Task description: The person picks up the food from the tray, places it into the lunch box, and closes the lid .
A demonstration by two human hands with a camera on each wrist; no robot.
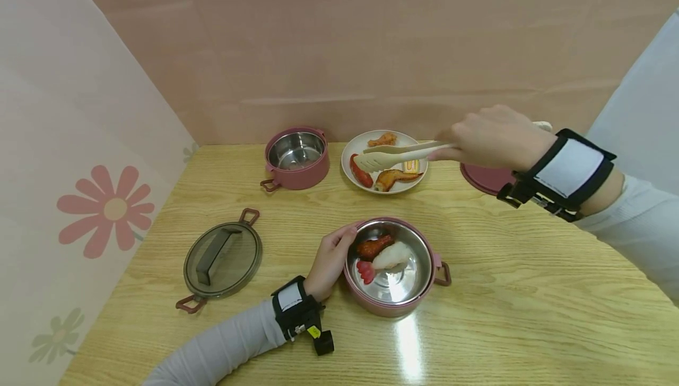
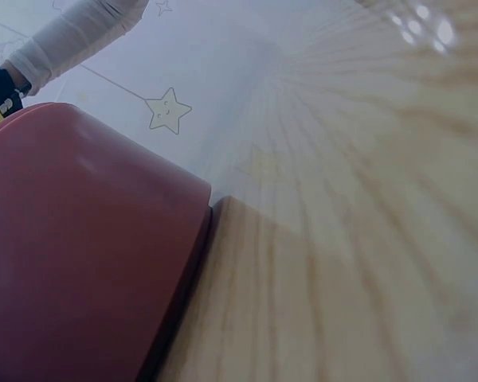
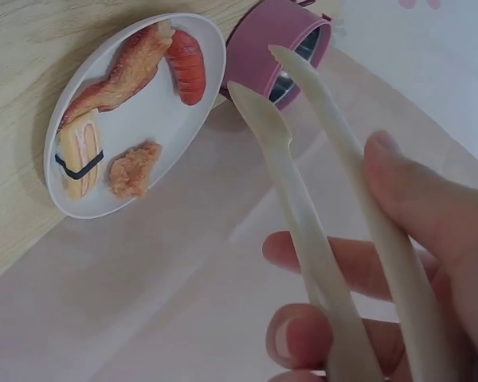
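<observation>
We see right hand gripping tongs, tips apart over plate at tabletop rear. Left hand, fingers curled, holds near pot rim; pot mid-tabletop, food inside.

No readable text, brands or numbers in any view. Only marks are pictures, not writing: pink flower print and a fainter green one on the left wall panel, and a star with a small face drawn on the pale panel in the left wrist view. White patches on both wrist straps look blank. Yellow tag on the left strap is too small to make out.
</observation>
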